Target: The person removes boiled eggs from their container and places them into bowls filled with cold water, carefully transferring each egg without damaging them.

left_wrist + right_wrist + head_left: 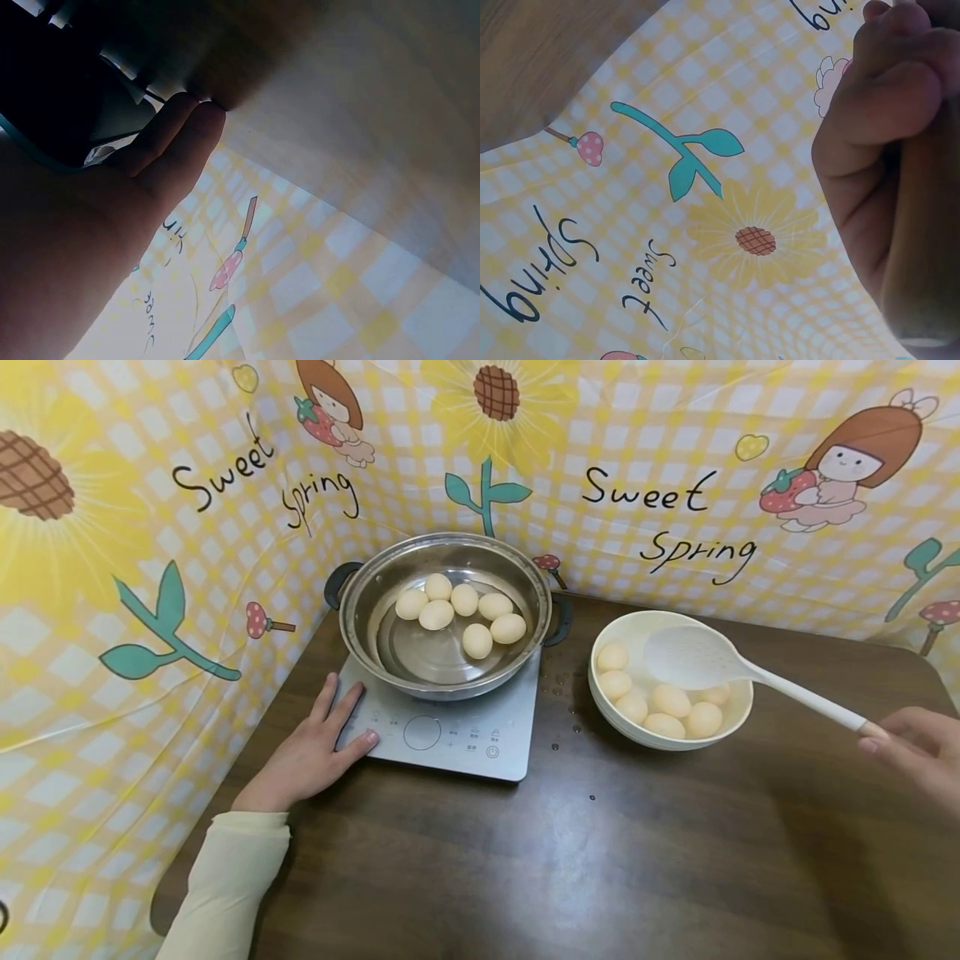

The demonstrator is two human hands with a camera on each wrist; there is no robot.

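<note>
In the head view my right hand [918, 752] grips the wooden handle end of a white ladle [692, 657]. Its broad head overlaps the pale bowl [595, 693], where several eggs [664, 727] lie. The right wrist view shows the fingers [892, 105] curled round the wooden handle [930, 225]. My left hand [303, 760] rests with spread fingers at the left front edge of the silver induction cooker [450, 756]. On the cooker stands a steel pot [420, 662] with several eggs [436, 615] in it.
Black handles [341, 585] stick out from the pot's sides. Water drops [576, 728] dot the brown table [450, 860] between cooker and bowl. A yellow checked cloth [405, 435] printed with flowers and figures covers the walls behind and to the left.
</note>
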